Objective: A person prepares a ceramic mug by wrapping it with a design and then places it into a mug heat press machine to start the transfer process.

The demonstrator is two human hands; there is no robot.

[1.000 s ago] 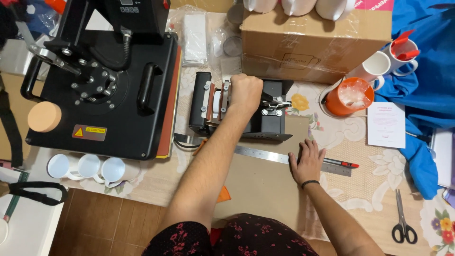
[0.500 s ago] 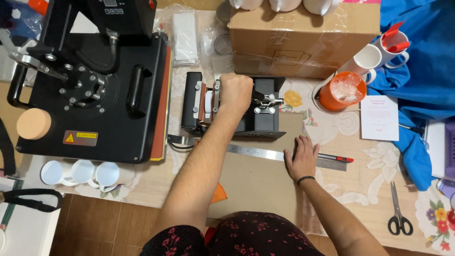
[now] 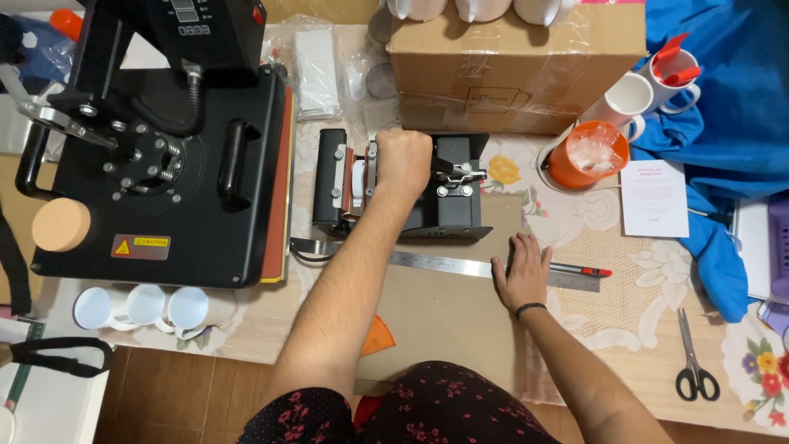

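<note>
At nine o'clock I log a large black heat press (image 3: pixel 156 164), with three white mugs (image 3: pixel 144 307) on their sides just below it. At centre, my left hand (image 3: pixel 403 160) is fisted on top of the small black mug press (image 3: pixel 400 185), apparently gripping its lever, though the fist hides it. Toward four o'clock my right hand (image 3: pixel 521 271) lies flat, fingers together, on the steel ruler (image 3: pixel 493 270).

Place: probably a home craft workshop for printing on mugs | flat heat press (image 3: pixel 164 164) at 9 o'clock | mug press (image 3: pixel 403 185) at centre | blank white mugs (image 3: pixel 144 306) at 8 o'clock | floral cloth (image 3: pixel 649 279) covering the worktop | scissors (image 3: pixel 693 358) at 4 o'clock
</note>
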